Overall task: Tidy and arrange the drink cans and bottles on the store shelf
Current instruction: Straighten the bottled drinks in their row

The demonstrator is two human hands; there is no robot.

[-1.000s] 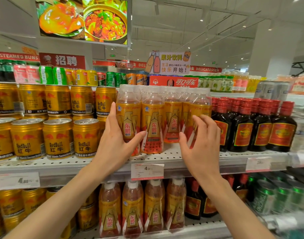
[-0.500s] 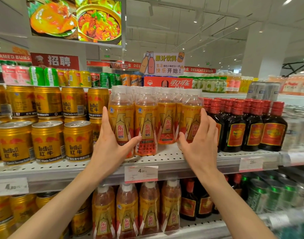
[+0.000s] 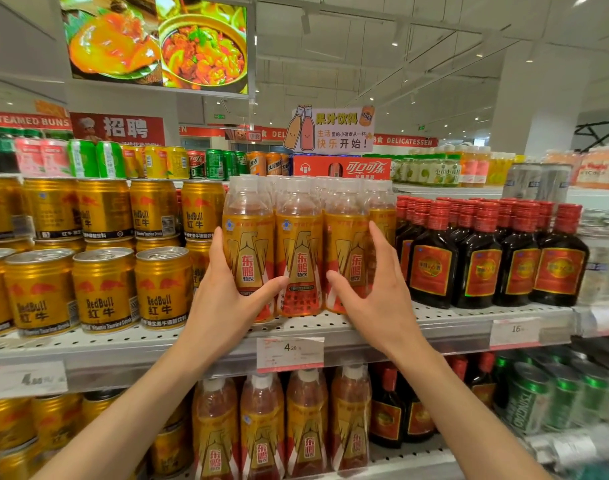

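Note:
Orange-labelled drink bottles with white caps stand in rows on the white middle shelf (image 3: 434, 327). My left hand (image 3: 223, 296) grips the leftmost front bottle (image 3: 249, 244), fingers round its left side and thumb across its front. My right hand (image 3: 375, 296) holds the third front bottle (image 3: 348, 251), thumb on its front and fingers up its right side. The middle bottle (image 3: 299, 251) stands between my hands, touching both neighbours. More bottles stand behind, partly hidden.
Gold Red Bull cans (image 3: 104, 289) are stacked two high left of the bottles. Dark bottles with red caps (image 3: 483, 261) stand close on the right. A price tag (image 3: 289, 353) hangs on the shelf edge. The lower shelf holds orange bottles (image 3: 261, 427) and green cans (image 3: 531, 403).
My right hand has shifted left from the row's right end and now wraps the third bottle. My left hand has stayed on the leftmost bottle. The front bottles stand closer together.

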